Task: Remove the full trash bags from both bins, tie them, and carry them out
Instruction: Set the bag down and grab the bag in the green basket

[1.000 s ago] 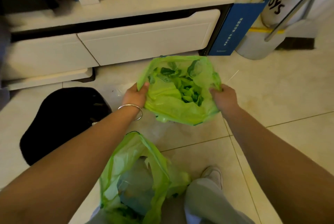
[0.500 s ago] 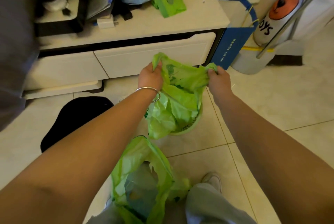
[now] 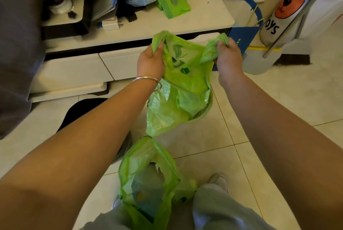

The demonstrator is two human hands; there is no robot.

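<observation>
I see the green plastic trash bag (image 3: 185,84) above the small round green bin (image 3: 203,111), before the white drawer cabinet (image 3: 104,66). A second green bag (image 3: 146,179) lies nearer my legs, a black floor mat (image 3: 83,110) to its left.

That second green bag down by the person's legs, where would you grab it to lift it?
Probably by the loose upper rim of the lower green bag, coming from above. Its mouth stands open and upright near the knees, so the thin plastic there can be gathered into a neck; the body below looks filled.

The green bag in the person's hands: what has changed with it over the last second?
Both hands, left hand and right hand, kept their grip and lifted the green bag up out of the small bin, gathering its mouth. The second bag by the person's legs stayed put.
</observation>
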